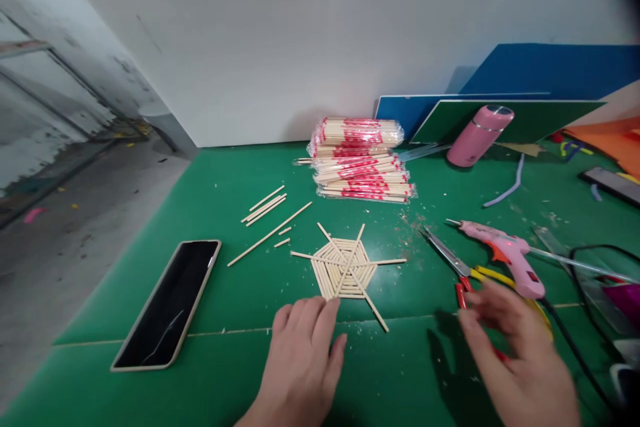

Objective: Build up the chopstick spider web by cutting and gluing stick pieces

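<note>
A hexagonal web of glued wooden sticks (pixel 345 268) lies on the green table (pixel 240 294). My left hand (pixel 305 360) rests flat just in front of it, fingers stretched out, fingertips close to its near edge, holding nothing. My right hand (pixel 520 360) hovers to the right, fingers spread and blurred by motion, over the red and yellow handles of a pair of pliers (pixel 463 267). A pink glue gun (pixel 505 255) lies just beyond that hand.
A black phone (pixel 170 304) lies at the left. Loose sticks (pixel 267 214) sit behind the web, wrapped chopstick packs (pixel 360 160) farther back. A pink bottle (pixel 479 135) lies by blue and green boards. A black cable (pixel 580 347) runs at the right.
</note>
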Motion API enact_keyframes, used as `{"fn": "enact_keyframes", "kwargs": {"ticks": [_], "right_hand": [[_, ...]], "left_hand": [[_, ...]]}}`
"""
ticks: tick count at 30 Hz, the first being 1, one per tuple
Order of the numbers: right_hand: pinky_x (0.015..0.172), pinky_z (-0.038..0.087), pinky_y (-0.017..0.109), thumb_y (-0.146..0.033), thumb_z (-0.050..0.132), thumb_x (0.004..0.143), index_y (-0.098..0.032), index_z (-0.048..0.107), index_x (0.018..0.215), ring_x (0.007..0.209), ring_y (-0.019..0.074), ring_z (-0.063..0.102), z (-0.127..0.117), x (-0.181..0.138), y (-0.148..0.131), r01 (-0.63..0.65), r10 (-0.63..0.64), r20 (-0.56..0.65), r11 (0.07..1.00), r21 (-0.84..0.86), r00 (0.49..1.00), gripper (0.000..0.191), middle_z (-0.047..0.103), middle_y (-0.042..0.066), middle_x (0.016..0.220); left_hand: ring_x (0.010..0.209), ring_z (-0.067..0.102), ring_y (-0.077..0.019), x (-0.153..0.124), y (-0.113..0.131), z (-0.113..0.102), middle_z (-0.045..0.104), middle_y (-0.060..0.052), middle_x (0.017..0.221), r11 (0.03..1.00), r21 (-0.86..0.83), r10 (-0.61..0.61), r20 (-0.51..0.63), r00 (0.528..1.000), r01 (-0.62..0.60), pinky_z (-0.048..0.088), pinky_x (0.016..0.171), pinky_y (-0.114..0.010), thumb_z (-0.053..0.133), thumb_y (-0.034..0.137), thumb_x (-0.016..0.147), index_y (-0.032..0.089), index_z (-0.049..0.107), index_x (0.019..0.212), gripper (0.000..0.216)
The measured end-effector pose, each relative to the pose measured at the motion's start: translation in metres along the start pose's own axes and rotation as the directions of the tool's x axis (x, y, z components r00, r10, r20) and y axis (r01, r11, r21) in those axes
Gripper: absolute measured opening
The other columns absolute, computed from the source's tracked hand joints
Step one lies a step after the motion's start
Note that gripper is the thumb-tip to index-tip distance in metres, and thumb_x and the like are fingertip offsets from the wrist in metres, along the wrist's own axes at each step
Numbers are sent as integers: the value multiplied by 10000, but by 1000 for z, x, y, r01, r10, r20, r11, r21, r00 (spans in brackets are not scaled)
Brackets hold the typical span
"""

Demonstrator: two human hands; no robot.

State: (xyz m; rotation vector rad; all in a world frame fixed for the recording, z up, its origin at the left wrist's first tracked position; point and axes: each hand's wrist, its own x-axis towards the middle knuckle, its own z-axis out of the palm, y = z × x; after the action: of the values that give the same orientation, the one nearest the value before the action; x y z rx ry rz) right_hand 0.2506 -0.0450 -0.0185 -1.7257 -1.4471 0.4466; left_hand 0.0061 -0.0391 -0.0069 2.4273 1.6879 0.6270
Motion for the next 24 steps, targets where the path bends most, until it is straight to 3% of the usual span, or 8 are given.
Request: {"fn": "enact_keyframes", "kwargs": {"ticks": [2,4,5,7,14,17,22,24], "right_hand": [[699,462,290,-292,477,811,-231,466,1052,788,178,568,20,8,-16,105,-93,170,992,-65,981,249,567,34,886],[696,466,300,-256,409,840,-242,474,979,800,191,571,35,19,-27,278,-217,356,952,-130,909,154,575,46,871],[703,461,295,-249,400,841,-250,480,964,803,191,569,41,24,-31,315,-240,390,939,-141,889,147,578,47,869],[679,449,290,-243,393,836,-246,507,890,779,193,568,49,32,-37,357,-254,440,919,-169,861,126,580,40,831],[633,350,310,-270,393,816,-224,539,740,753,215,549,65,34,-43,407,-235,460,855,-321,856,171,559,27,732],[624,336,302,-254,400,810,-216,535,704,725,203,539,54,29,-37,403,-202,473,835,-375,858,176,550,26,702],[538,348,262,-272,458,778,-211,490,642,590,154,514,5,5,-11,353,-116,481,826,-438,869,153,522,2,629],[452,344,226,-327,474,776,-221,457,672,470,116,465,-13,-6,-2,237,-41,411,868,-437,911,149,481,-32,562]], "left_hand": [[811,503,-235,5,-3,-4,590,-67,845,992,108,-69,87,994,59,343,730,-408,461,241,781,178,572,901,175],[808,498,-243,10,-5,-6,584,-62,788,976,201,-113,147,983,83,324,740,-423,455,278,792,180,586,760,167],[809,493,-244,13,-5,-6,579,-62,772,968,234,-127,167,978,85,318,742,-425,446,282,798,179,581,719,188],[803,486,-241,17,-5,-4,572,-59,758,961,265,-138,190,972,85,310,740,-420,436,270,801,179,572,690,198],[770,472,-218,19,-6,6,568,-46,723,973,222,-112,197,974,66,291,758,-417,407,184,801,178,563,671,203],[770,469,-213,20,-10,6,568,-45,730,980,192,-85,204,975,45,286,768,-419,399,180,805,178,558,672,207],[761,469,-214,22,-19,4,561,-45,720,983,183,-48,246,968,2,294,741,-414,387,209,818,175,546,666,222],[761,472,-216,23,-22,4,561,-44,711,981,192,-28,243,970,-20,293,734,-412,388,219,818,176,542,658,226]]}}
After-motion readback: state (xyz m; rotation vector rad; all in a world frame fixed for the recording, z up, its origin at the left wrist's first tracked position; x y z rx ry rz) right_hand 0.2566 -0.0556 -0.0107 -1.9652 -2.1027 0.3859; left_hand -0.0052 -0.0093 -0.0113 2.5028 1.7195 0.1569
